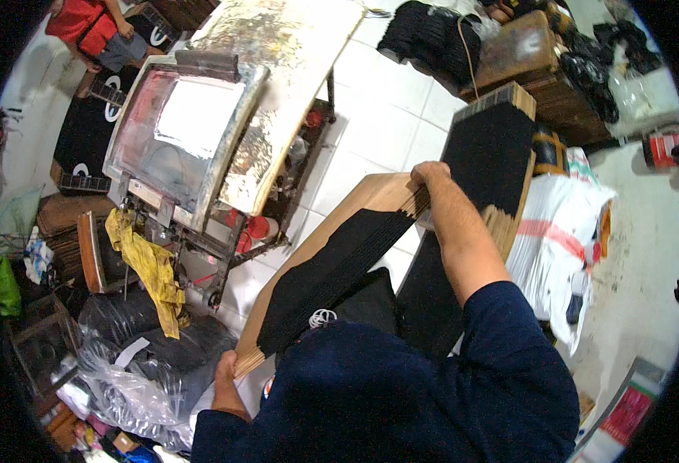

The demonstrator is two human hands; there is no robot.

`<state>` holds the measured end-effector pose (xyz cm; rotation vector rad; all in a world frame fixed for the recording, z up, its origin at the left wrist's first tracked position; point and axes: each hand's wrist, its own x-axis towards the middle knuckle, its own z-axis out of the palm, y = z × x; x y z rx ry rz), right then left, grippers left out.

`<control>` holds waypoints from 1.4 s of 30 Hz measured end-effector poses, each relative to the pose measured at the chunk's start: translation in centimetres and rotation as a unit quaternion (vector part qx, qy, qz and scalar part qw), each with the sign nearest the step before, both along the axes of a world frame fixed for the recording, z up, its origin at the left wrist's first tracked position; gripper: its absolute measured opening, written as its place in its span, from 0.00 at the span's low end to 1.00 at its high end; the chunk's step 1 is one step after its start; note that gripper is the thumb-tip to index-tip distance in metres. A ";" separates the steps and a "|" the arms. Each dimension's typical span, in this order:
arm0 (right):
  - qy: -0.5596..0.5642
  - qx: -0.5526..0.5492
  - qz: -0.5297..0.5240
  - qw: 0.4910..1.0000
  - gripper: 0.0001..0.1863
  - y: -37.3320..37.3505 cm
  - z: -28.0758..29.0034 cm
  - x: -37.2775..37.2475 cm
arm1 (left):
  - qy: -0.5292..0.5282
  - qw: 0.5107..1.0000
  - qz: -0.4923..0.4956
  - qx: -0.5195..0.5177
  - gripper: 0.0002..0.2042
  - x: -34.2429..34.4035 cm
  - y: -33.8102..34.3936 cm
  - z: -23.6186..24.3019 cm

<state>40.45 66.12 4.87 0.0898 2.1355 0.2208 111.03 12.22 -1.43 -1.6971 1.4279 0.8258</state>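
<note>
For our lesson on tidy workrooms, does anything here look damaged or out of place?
Yes. The tabletop is blotched with dark patches, as if stained or worn. A crumpled yellow cloth hangs near the frame, looking untidy. The black-covered boards in the left hand and right hand show no clear damage.

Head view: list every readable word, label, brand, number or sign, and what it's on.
No text is legible enough to quote.
Red-and-white can: markings too small to read.
Red-and-green printed panel: too blurred to read.
Black panels at left: white curved marks, no legible word.
Black-faced stack: no visible text.
</note>
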 end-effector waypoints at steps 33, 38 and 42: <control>0.004 0.045 0.171 0.984 0.23 -7.4 -19.8 -68.0 | 0.133 0.969 0.141 0.153 0.18 -51.8 24.1 -17.1; -0.087 -0.124 0.274 0.950 0.34 -7.9 -18.2 -71.3 | 0.166 0.798 0.547 0.190 0.17 -55.0 21.9 -13.5; -0.018 -0.406 -0.482 0.777 0.37 -6.0 -18.4 -68.5 | 0.153 0.700 0.697 0.034 0.18 -57.4 19.8 -8.6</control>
